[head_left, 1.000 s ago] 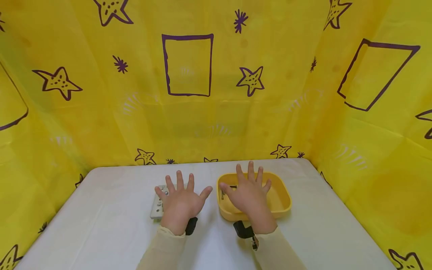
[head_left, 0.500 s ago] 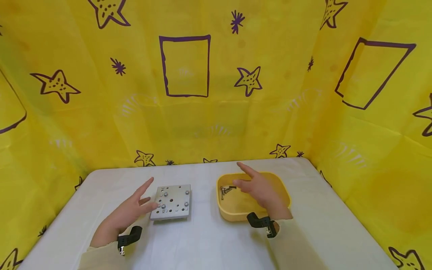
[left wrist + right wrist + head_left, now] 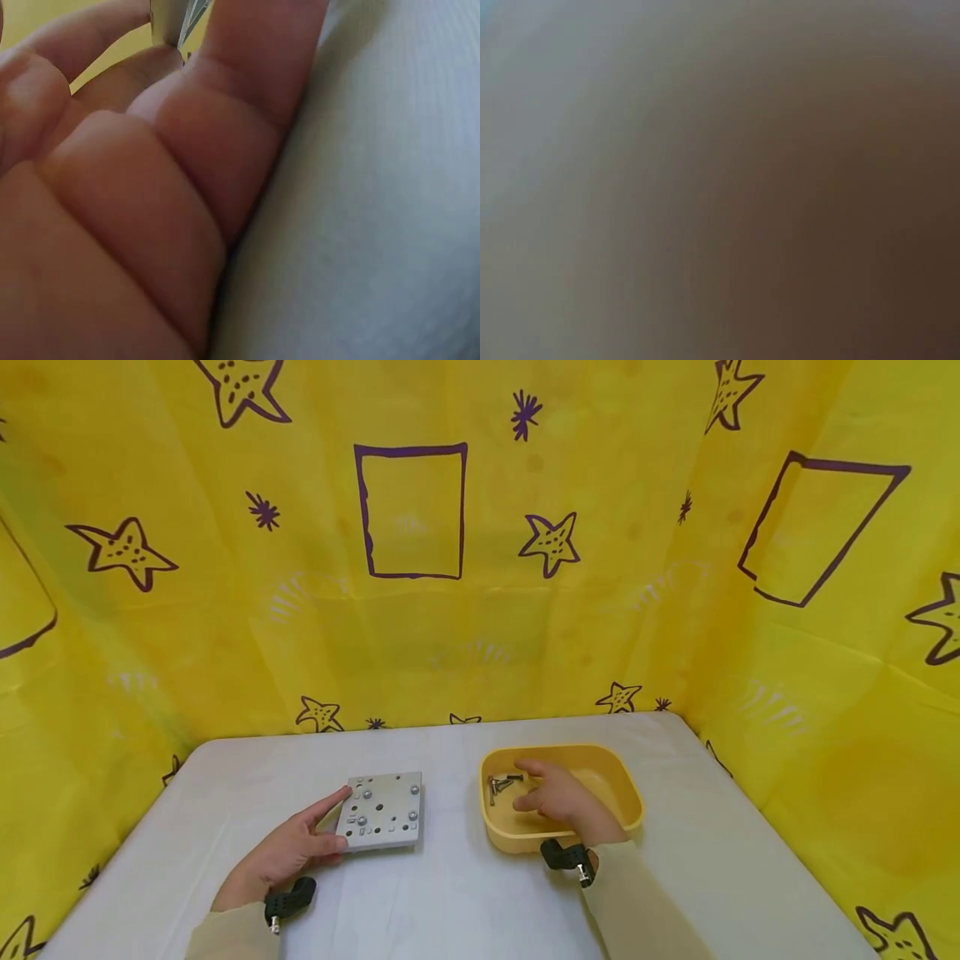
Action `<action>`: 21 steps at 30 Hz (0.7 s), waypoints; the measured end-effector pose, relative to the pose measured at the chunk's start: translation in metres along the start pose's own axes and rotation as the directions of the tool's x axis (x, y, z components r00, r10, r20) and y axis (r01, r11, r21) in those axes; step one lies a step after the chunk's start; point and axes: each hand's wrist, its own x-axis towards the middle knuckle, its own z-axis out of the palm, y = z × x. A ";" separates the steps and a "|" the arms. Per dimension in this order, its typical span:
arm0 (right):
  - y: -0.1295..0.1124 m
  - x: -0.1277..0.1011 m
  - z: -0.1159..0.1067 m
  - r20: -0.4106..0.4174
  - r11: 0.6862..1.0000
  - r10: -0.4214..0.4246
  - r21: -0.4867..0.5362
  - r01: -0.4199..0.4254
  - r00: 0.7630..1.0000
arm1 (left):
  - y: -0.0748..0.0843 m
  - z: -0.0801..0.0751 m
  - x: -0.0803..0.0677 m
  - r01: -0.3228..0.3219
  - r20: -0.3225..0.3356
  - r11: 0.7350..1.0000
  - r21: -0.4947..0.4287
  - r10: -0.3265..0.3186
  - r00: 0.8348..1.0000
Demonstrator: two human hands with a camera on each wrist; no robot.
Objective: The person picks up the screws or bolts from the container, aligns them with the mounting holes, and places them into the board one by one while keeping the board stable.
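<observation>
A square light-grey metal plate with holes and several bolt heads on top sits left of centre on the white table. My left hand grips its left side, thumb by the near corner and fingers along the edge. In the left wrist view, a strip of the plate shows beyond the fingers. My right hand is inside the yellow tray, index finger and thumb apart, fingertips just right of several small screws. The right wrist view is only a blur.
The white table ends at a yellow curtain with drawn stars, which stands behind it and along both sides. Black wrist cameras, left and right, hang beneath the wrists.
Both hands were spread palm-down over the plate and tray. The left moved left, uncovering the plate, then came in and took hold of its edge. The right lowered into the tray toward the screws.
</observation>
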 end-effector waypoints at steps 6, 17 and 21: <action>0.002 0.007 0.004 0.059 0.980 -0.034 -0.194 0.045 0.998 | -0.003 -0.002 0.000 0.022 -0.035 0.999 0.036 -0.021 0.999; 0.005 0.008 0.008 -0.036 0.942 0.001 -0.334 -0.014 0.999 | -0.002 0.000 0.002 0.027 -0.026 1.000 0.010 -0.027 0.999; 0.005 0.007 0.005 -0.084 0.947 -0.008 -0.320 -0.020 0.996 | 0.000 -0.001 0.004 0.020 -0.008 1.000 0.004 -0.020 1.000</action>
